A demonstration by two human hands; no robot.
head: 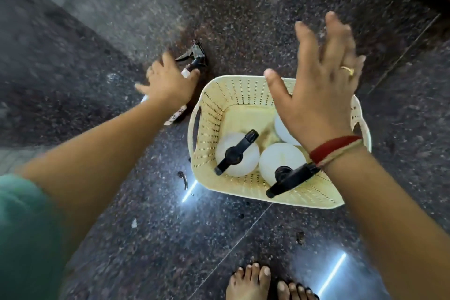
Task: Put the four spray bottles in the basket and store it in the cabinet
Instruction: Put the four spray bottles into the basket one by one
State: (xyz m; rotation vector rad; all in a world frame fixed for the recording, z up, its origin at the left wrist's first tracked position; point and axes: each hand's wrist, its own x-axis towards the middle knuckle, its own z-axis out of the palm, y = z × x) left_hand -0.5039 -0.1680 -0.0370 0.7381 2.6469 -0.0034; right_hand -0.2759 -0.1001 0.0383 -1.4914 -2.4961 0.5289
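Left hand (170, 83) grips spray bottle (192, 66) beside basket (207, 105) rim

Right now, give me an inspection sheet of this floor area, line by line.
Surface: dark speckled stone floor, glossy, with light reflections.
Job's things: cream basket on the floor holds three white spray bottles; two show black triggers, the third is partly hidden. Fourth bottle lies outside.
Clutter: small dark debris beside the basket.
Grips: left hand on the fourth bottle; right hand open above the basket.
Cables: nothing seen.
Surroundings: bare feet.
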